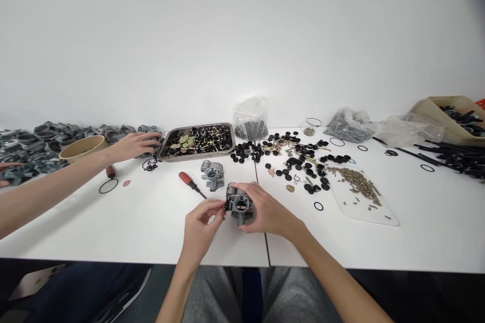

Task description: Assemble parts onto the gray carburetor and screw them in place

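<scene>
My right hand [267, 210] is wrapped round a grey metal carburetor body [239, 205], held just above the white table near its front edge. My left hand [201, 222] pinches a small black part against the left side of that body. A second grey carburetor body [212, 173] lies on the table just behind. A red-handled screwdriver [190, 183] rests to its left.
A steel tray [166, 154] of small parts sits at the back. Black caps, rings and brass screws [356, 181] spread to the right. A co-worker's arm [76, 174] reaches from the left towards grey castings [34, 144] and a tan bowl [81, 147]. Plastic bags [250, 117] stand by the wall.
</scene>
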Tool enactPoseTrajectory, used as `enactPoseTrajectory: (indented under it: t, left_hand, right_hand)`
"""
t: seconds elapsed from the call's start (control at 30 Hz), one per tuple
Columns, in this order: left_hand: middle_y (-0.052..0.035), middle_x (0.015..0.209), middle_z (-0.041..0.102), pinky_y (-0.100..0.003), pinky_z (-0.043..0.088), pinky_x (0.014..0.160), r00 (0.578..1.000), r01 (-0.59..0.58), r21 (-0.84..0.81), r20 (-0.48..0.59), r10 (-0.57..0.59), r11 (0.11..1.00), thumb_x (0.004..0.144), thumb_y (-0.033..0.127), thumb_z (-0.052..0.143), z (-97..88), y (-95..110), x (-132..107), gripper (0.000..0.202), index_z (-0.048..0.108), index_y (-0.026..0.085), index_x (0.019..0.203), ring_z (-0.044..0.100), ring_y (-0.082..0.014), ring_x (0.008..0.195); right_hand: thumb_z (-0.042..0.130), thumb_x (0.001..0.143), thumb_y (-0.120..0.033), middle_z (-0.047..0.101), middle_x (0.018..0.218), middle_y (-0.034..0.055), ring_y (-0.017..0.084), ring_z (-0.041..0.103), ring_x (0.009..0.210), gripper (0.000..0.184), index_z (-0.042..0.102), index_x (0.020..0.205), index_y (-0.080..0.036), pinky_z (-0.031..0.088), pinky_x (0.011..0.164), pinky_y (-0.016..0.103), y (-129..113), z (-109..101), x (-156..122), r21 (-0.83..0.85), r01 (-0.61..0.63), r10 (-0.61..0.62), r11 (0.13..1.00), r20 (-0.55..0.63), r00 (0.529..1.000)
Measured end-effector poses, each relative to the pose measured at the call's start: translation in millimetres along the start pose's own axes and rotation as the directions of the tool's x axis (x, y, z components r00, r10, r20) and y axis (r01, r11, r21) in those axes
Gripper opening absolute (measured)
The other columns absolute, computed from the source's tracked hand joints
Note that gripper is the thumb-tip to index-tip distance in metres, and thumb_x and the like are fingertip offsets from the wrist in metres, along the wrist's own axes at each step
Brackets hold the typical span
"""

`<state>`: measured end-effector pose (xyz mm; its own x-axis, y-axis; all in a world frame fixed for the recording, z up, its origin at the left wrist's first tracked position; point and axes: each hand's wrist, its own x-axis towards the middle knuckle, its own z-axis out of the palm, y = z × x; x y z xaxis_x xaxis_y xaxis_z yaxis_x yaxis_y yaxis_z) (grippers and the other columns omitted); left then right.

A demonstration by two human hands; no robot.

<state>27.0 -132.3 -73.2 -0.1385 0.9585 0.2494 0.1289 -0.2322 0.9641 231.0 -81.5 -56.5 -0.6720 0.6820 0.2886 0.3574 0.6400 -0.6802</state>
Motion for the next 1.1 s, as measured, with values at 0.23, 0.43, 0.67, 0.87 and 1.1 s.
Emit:
enactPoseTrajectory:
  t: [0.23, 0.43, 0.67, 0.87, 1.1]
  left_hand:
    - [-0.006, 0.073, 0.071, -0.026, 0.056, 0.063, 0.984, 0.173, -0.118, -0.028, -0.178, 0.978, 0.073, 0.025, 0.075, 1.0, 0.4, -0.7, 0.013, 0.077, 0.014, 0.08, 0.066, -0.0156, 0.063]
    - [-0.0078, 0.088, 0.07, -0.028, 0.057, 0.064, 0.986, 0.165, -0.159, -0.002, -0.168, 0.973, 0.07, 0.027, 0.077, 0.9, -0.5, 0.5, 0.015, 0.078, 0.015, 0.077, 0.067, -0.0158, 0.063]
    - [-0.0099, 0.091, 0.073, -0.028, 0.057, 0.071, 0.977, 0.192, -0.017, 0.094, -0.19, 0.981, 0.075, 0.03, 0.072, -13.6, -3.3, -0.8, 0.024, 0.078, 0.015, 0.093, 0.068, -0.0168, 0.072]
    - [-0.0095, 0.089, 0.075, -0.03, 0.056, 0.075, 0.99, 0.101, 0.114, 0.086, -0.111, 0.988, 0.08, 0.034, 0.068, -40.9, 8.8, 24.7, 0.027, 0.075, 0.016, 0.099, 0.067, -0.0176, 0.073]
    - [-0.0071, 0.089, 0.073, -0.026, 0.055, 0.073, 0.996, -0.044, 0.161, 0.082, 0.031, 0.986, 0.083, 0.036, 0.066, -61.6, 45.4, 63.9, 0.022, 0.075, 0.018, 0.094, 0.065, -0.0156, 0.075]
  right_hand:
    - [0.079, 0.068, -0.024, 0.046, 0.142, 0.0056, 0.026, 0.043, 0.13, 0.091, 0.032, 0.147, -0.029, 0.042, 0.107, 0.04, -0.8, 0.3, -0.6, 0.005, -0.015, 0.015, 1.0, 0.007, 1.0]
    - [0.081, 0.067, -0.027, 0.047, 0.141, 0.0057, 0.026, 0.045, 0.128, 0.094, 0.031, 0.147, -0.03, 0.043, 0.106, 0.041, -0.3, 0.0, -0.4, 0.009, -0.035, 0.035, 0.999, 0.008, 0.999]
    - [0.079, 0.069, -0.026, 0.045, 0.143, 0.007, 0.026, 0.042, 0.132, 0.092, 0.031, 0.148, -0.029, 0.041, 0.109, 0.041, -0.8, -0.2, -0.9, 0.033, -0.023, 0.023, 0.999, 0.002, 1.0]
    - [0.078, 0.073, -0.035, 0.035, 0.153, 0.0059, 0.027, 0.037, 0.138, 0.095, 0.025, 0.151, -0.033, 0.037, 0.113, 0.045, -1.5, -3.2, -1.3, 0.039, -0.079, 0.076, 0.996, 0.066, 0.995]
    - [0.074, 0.07, -0.063, 0.019, 0.161, 0.0052, 0.035, 0.019, 0.147, 0.103, 0.019, 0.153, -0.035, 0.032, 0.114, 0.054, -6.1, -19.1, -8.3, -0.007, -0.212, 0.212, 0.977, 0.093, 0.973]
